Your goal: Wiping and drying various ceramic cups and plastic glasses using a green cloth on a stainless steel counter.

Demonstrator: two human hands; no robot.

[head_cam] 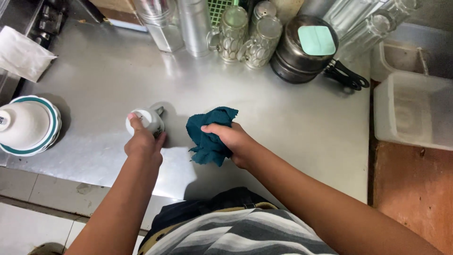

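My left hand (143, 141) grips a small white cup (147, 120) that rests upside down on the steel counter (292, 118), thumb laid over its base. Just to its right, my right hand (231, 139) clutches a bunched teal cloth (207, 134) held slightly above the counter. The two hands are a short gap apart, near the counter's front edge.
A stack of white saucers with green rims and an upturned cup (28, 125) sits at the left edge. Glass mugs (245, 35), steel containers (196, 26) and a dark lidded pot (302, 49) line the back. A translucent plastic tub (413, 111) stands at right.
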